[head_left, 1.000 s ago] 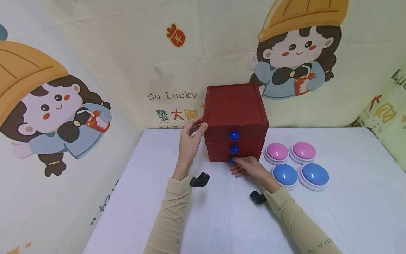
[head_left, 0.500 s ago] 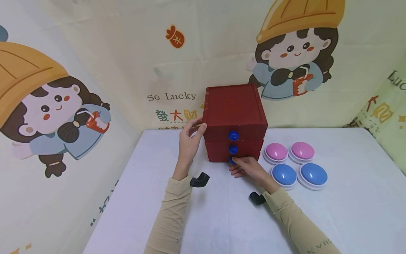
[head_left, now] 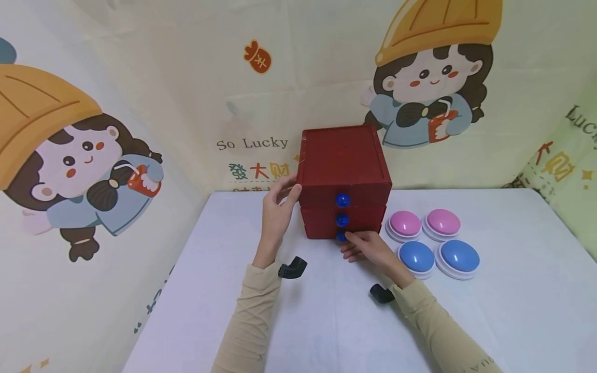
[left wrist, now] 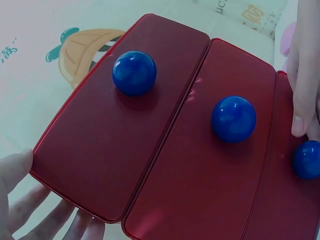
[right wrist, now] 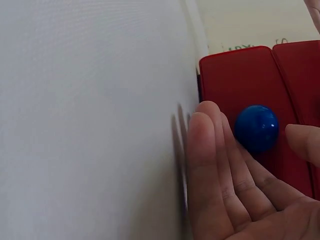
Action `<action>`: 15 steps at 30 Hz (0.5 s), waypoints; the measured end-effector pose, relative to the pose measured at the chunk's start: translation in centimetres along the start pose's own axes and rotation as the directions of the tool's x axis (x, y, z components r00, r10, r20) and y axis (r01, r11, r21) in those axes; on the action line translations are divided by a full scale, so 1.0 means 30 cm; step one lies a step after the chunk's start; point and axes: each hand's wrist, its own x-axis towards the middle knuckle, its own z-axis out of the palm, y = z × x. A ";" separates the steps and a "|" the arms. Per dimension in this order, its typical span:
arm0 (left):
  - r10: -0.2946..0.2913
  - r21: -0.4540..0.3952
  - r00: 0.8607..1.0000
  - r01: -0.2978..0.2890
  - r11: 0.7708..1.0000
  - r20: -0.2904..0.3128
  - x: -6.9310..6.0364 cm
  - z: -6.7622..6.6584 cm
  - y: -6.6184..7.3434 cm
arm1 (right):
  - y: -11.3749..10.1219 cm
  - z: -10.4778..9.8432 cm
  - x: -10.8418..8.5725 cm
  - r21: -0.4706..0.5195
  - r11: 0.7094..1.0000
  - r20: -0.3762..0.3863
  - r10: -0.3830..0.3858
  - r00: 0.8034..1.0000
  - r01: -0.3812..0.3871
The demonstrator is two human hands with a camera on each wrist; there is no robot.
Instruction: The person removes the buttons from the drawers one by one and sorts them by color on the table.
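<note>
A dark red chest of three drawers (head_left: 345, 155) stands on the white table, each drawer front bearing a round blue knob. All the drawers sit closed. My left hand (head_left: 276, 215) rests against the chest's left side, its thumb at the upper front edge and its fingers along the side. By the bottom knob (right wrist: 256, 128) is my right hand (head_left: 368, 247), palm up and low over the table. Its fingers are extended below the knob, and the right wrist view shows a gap between thumb and knob. The middle knob (left wrist: 233, 119) and top knob (left wrist: 134, 73) are untouched.
Right of the chest are two pink push lights (head_left: 404, 223) and two blue push lights (head_left: 416, 256) on white bases, close to my right wrist. A cartoon-printed cloth (head_left: 261, 103) hangs behind the table (head_left: 326, 321). Black wrist-camera mounts (head_left: 293, 268) stick out from both sleeves.
My right hand has shifted slightly right, so more of the bottom knob shows beside the thumb. The head view has moved a little. The left hand keeps its place on the chest.
</note>
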 end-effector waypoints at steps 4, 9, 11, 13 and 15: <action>0.001 -0.011 1.000 -0.001 1.000 -0.001 -0.009 -0.004 -0.003 | -0.008 -0.010 -0.018 -0.022 1.000 -0.005 -0.016 1.000 0.016; -0.013 -0.010 1.000 0.013 1.000 0.008 -0.020 -0.011 -0.001 | -0.023 -0.017 -0.043 -0.047 0.998 -0.016 -0.051 0.999 0.050; -0.027 -0.007 1.000 0.027 1.000 0.012 -0.026 -0.013 0.010 | -0.032 -0.020 -0.054 -0.076 0.995 -0.026 -0.072 0.997 0.070; -0.042 -0.007 0.999 0.042 0.999 0.015 -0.036 -0.012 0.040 | -0.043 -0.023 -0.067 -0.108 0.990 -0.040 -0.094 0.995 0.089; -0.049 -0.009 0.999 0.050 0.999 0.017 -0.046 -0.013 0.071 | -0.056 -0.028 -0.082 -0.150 0.982 -0.055 -0.127 0.990 0.117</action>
